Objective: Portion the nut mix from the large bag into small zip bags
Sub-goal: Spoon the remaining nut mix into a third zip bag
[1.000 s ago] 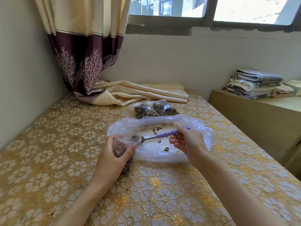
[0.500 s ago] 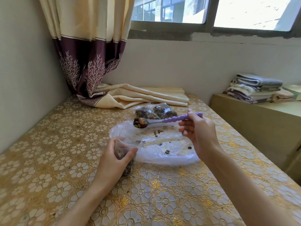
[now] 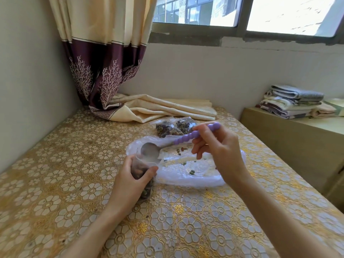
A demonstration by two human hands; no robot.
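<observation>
Clear small zip bag (image 3: pixel 143 175) half hidden behind left hand (image 3: pixel 128 183).

A table (image 3: pixel 61 183) in gold floral cloth carries the large bag (image 3: pixel 195 174); behind it lie two filled zip bags (image 3: pixel 175 127), then the folded curtain tail (image 3: pixel 163 108).

Bright daylight is pouring through the window (image 3: pixel 242 13) across the top of the frame in front of me. A cream and purple curtain (image 3: pixel 104 53) is hanging at upper left, trailing onto my gold flowered counter (image 3: pixel 55 164). Folded towels (image 3: pixel 294 101) are sitting on a low cabinet (image 3: pixel 297 146) at right, against the pale wall (image 3: pixel 204 75).
</observation>
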